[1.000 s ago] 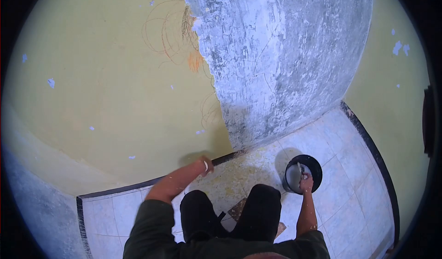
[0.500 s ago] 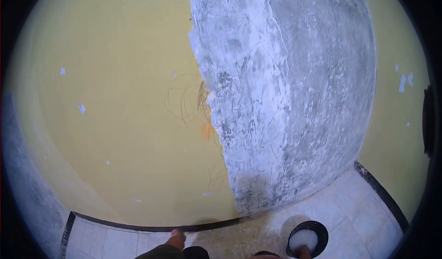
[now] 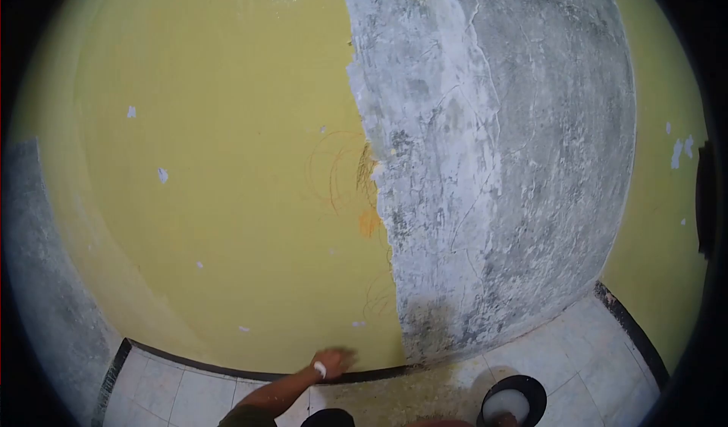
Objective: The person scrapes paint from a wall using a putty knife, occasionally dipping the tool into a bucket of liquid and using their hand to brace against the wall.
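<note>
My left hand (image 3: 336, 359), with a white band at the wrist, is just in front of the bottom of the yellow wall (image 3: 227, 161), near the dark skirting. Its fingers are smeared by motion. At the lower right a black bucket (image 3: 539, 401) holds a whitish liquid (image 3: 505, 403). My right hand (image 3: 506, 419) is at the bucket's near side, mostly cut off by the frame's bottom edge, and whatever it holds is hidden. Right of the yellow paint, the wall is bare grey and white plaster (image 3: 455, 199) with a ragged edge.
Black skirting (image 3: 220, 369) runs along the wall's foot above pale floor tiles (image 3: 205, 400). Yellowish debris (image 3: 394, 400) lies on the floor left of the bucket. Another yellow wall (image 3: 660, 237) stands at the right, with a dark object (image 3: 705, 199) at its edge.
The view has tilted upward, so wall and bucket sit lower in the frame. My left hand has moved right and nearer the wall's foot. My right hand stays at the bucket.
</note>
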